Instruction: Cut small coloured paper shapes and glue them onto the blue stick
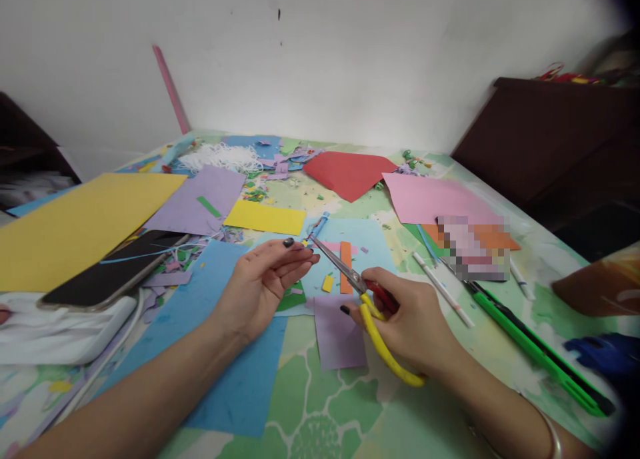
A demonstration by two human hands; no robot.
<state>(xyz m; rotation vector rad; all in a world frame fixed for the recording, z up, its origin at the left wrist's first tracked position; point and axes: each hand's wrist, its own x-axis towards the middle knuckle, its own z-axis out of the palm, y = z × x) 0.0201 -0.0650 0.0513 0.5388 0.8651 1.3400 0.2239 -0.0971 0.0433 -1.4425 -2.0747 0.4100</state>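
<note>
Table is a total mess of paper tbh. Upper left of the frame there's a big yellow sheet (75,226) w/ a lilac sheet (200,202) next to it, and a dark phone (113,269) lying on a white block at mid-left. A large blue sheet (225,352) runs under the left forearm. Toward the back, a red folded sheet (349,172) at top center, a pink sheet (430,199) to its right, and a heap of white shreds (220,157) w/ tiny colored scraps all around. A green utility knife (535,346) sits at lower right, lying diagonally, w/ a thin white stick (443,289) just left of it. Nothing really blocks the hands. The scissors (367,306) are dead center of the frame, yellow handles, long axis running diagonally: handles at lower right, blades pointing up-left toward the back of the table, tips ending right by the left fingertips. Blades look nearly closed. Right hand (415,326) is wrapped snug through the handles, so it's holding the scissors. Left hand (263,279) is palm up, fingers loosely extended; can't tell if it pinches anything at the blade tips. A small lilac piece (337,339) lies under the hands.
</note>
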